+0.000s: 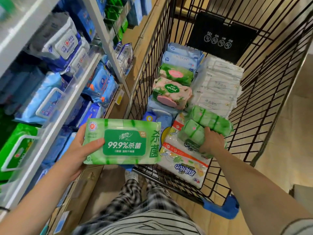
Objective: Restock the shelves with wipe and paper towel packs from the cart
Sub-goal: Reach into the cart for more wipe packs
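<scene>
Right, the main risk is the big green wipe pack (123, 141), lower centre of the frame. It's held out flat over the near-left corner of the cart (271, 82) by one end only, so a soft pack like that could sag or slide out of the pinch. The left hand (79, 150) comes in from the lower left, palm up, with the thumb pressed on the pack's top face and the fingers hidden underneath. That's a firm pinch, not a wrap. The right hand (211, 141), right of centre, is down in the cart with its back to the camera and its fingers curled over the end of a second green pack (191, 133). It has hold of that one, though the fingertips are out of sight. That pack lies against another green one (211, 119) and on top of a paper towel pack (183, 160), so a quick pull could drag or tip its neighbours. With both hands loaded, there'd be no spare hand to steady anything at the shelves (50, 133) on the left of the frame. Their clear front lip could also catch a pack's edge going in. The matching green packs on the shelf (17, 150) sit at the lower left.
</scene>
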